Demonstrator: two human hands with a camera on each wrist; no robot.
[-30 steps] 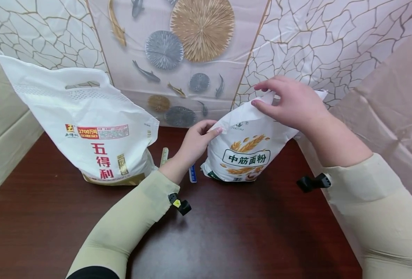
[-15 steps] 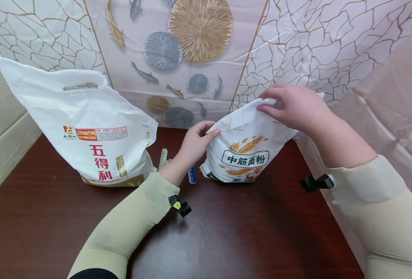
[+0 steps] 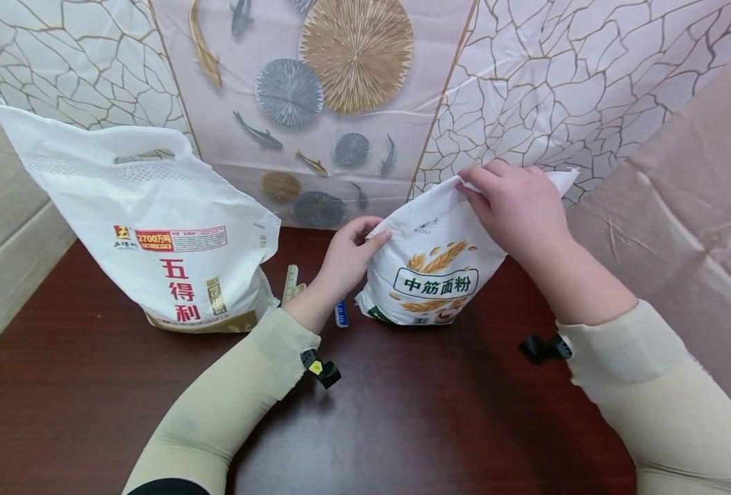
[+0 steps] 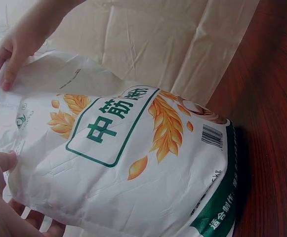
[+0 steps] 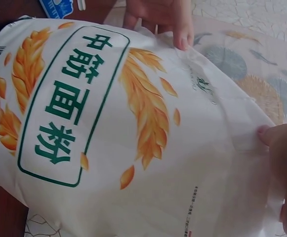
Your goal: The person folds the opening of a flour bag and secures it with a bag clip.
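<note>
The desk (image 3: 402, 412) spreads below your left hand (image 3: 348, 256) and right hand (image 3: 520, 213). Left of both stands the large white bag (image 3: 173, 199); between them, the flour bag (image 3: 427, 254), its left edge pinched by your left hand, its top edge by your right. A blue strip (image 3: 341, 314) shows beside your left wrist.

The big bag (image 3: 155, 206) at 9 o'clock has red words (image 3: 182, 291), 五得利, and a red label (image 3: 154, 240) that says 2700万吨. The flour bag (image 3: 433, 254) at 3 o'clock says 中筋面粉 in a green frame (image 3: 436, 282). In the left wrist view, its green strip (image 4: 221, 210) at 5 o'clock says 适合制作. Other words are too tiny.
</note>
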